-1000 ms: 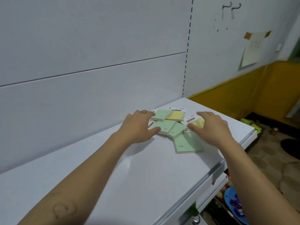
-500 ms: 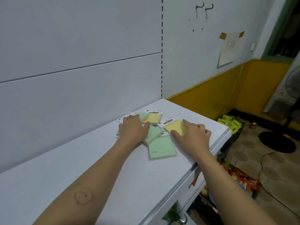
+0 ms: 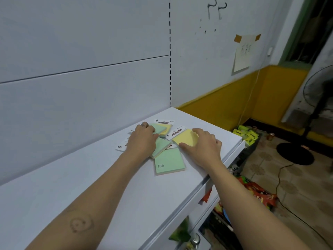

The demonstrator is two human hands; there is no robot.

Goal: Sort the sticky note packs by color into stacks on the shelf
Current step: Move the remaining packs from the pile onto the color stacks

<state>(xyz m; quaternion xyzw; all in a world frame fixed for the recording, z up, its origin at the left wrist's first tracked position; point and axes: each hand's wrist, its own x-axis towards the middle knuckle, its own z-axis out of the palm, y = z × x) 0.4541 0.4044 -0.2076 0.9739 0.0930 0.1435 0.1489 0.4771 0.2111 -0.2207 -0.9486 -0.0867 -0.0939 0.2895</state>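
since a moment ago the right hand (image 3: 203, 147) has closed thumb and fingers around a yellow pack (image 3: 184, 138), so pulling the yellows apart looks under way. the left hand (image 3: 143, 141) lies flat, fingers spread, on the green packs (image 3: 161, 147); another green pack (image 3: 169, 162) sits loose nearby. all rest on the white shelf (image 3: 108, 186) against a white panel wall (image 3: 81, 51); a fan (image 3: 319, 98) stands on the tiled floor.
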